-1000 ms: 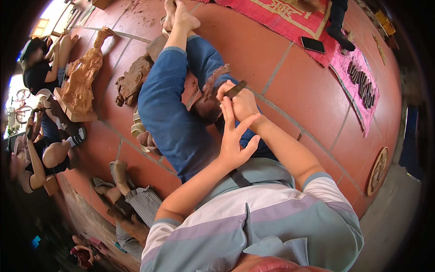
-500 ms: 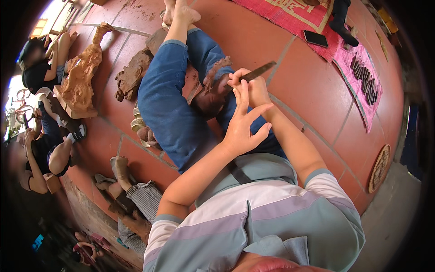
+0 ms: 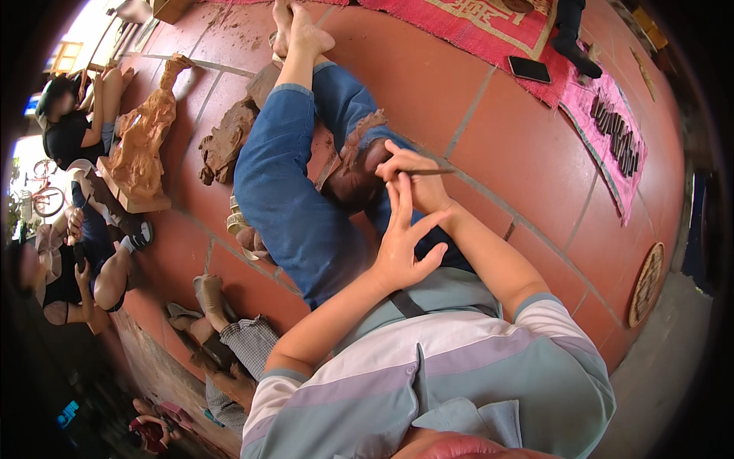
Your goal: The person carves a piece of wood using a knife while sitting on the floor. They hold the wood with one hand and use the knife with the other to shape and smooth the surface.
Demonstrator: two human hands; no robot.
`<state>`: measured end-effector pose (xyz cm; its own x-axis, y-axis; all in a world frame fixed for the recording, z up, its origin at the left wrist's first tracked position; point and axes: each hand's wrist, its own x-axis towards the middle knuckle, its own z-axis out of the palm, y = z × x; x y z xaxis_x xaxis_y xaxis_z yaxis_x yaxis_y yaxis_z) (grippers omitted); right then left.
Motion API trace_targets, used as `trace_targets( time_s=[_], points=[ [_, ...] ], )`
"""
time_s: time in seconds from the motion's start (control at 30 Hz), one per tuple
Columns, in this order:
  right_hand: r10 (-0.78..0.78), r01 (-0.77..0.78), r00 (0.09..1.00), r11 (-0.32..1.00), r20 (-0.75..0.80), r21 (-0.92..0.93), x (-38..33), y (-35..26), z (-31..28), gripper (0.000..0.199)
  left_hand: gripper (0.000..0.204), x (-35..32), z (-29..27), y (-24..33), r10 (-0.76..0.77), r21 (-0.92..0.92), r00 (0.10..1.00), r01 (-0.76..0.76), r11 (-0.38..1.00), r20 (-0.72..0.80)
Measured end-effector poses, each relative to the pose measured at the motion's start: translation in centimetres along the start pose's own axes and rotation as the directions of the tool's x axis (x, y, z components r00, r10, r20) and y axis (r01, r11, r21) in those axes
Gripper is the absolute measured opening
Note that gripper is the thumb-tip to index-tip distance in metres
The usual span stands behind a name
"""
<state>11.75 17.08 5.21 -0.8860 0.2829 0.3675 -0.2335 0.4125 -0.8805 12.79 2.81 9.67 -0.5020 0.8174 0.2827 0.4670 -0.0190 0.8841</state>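
Note:
In my right hand (image 3: pixel 419 182) is a flat, dark chisel (image 3: pixel 434 172), gripped by the fingers and seen nearly edge-on, its free end pointing right. My left hand (image 3: pixel 404 243) is open, thumb and fingers spread. Two of its fingertips reach up to the chisel's left end by my right fingers; whether they press on it I cannot tell. Just beyond, between my thighs in blue trousers (image 3: pixel 279 191), rests a dark reddish-brown carving (image 3: pixel 352 187) with a thin, rough piece standing up from it. My hands partly cover its right side.
Left of my legs lie a rough brown wood chunk (image 3: pixel 228 141) and a pale wooden carving (image 3: pixel 145 145) on a base. Co-workers sit farther left. At right are a phone (image 3: pixel 529 69), a pink cloth (image 3: pixel 569 96) bearing several dark tools (image 3: pixel 618 134), and a round woven tray (image 3: pixel 647 284).
The chisel has turned from slanting up to the right to nearly level, and now shows its thin edge. My right hand has come slightly lower; my left hand has shifted a little left and down.

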Motion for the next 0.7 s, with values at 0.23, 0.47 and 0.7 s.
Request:
trace_targets(
  time_s=[0.23,0.47,0.7],
  points=[
    [0.063,-0.04,0.994,0.972,-0.094,0.23,0.4,1.2,-0.7,0.013,0.045,1.7,-0.8,0.1,-0.034,-0.048,0.992,0.039,0.998,0.118],
    [0.03,-0.022,0.998,0.992,-0.063,0.122,-0.1,1.6,0.2,0.011,0.045,1.1,-0.7,-0.6,-0.037,-0.041,0.996,0.04,0.998,0.08],
    [-0.008,0.007,1.0,1.0,0.019,0.016,0.4,0.0,-0.1,0.009,0.046,0.1,-0.3,0.0,0.02,0.004,1.0,-0.02,1.0,-0.003]
  ],
)
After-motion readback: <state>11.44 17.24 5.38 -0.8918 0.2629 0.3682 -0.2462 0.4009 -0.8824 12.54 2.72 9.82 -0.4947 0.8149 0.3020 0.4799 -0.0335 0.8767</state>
